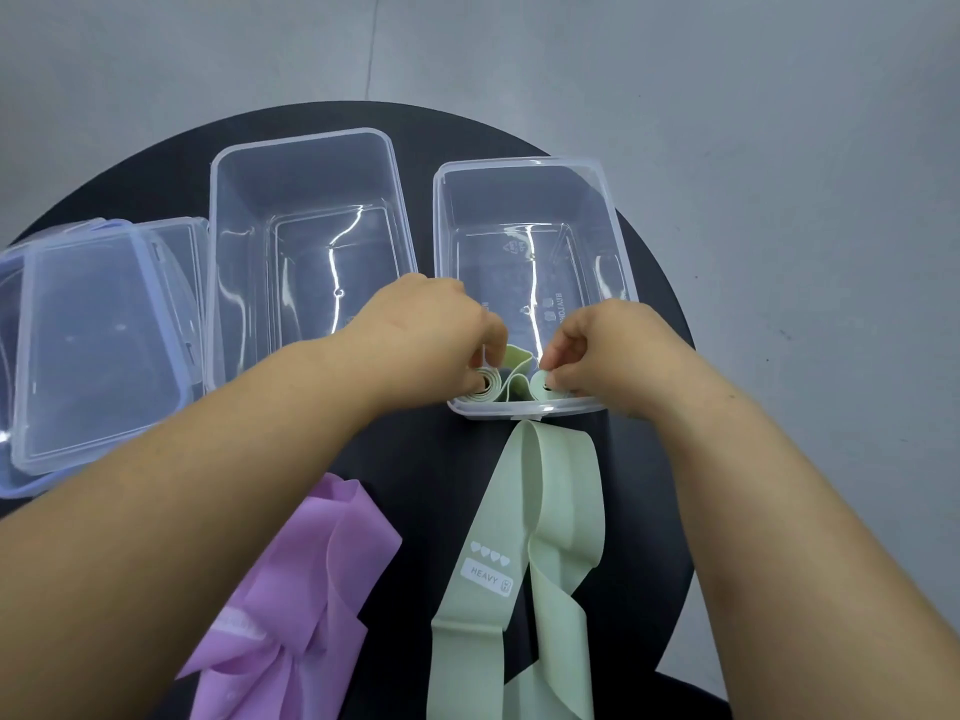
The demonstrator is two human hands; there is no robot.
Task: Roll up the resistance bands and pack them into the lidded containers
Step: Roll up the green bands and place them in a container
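Left hand (431, 330) pinches pale-green rubber band coil (480, 385), right hand (608, 350) a second, inside clear rectangular plastic container (519, 160); keep coils tight while seating.

Two containers (306, 140) (519, 163), two loose bands (291, 579) (566, 485)

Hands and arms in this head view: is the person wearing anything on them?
Nothing visible: the left hand and right hand are ungloved, with no rings, watch or bracelet showing, and both forearms are bare to the frame's edge.
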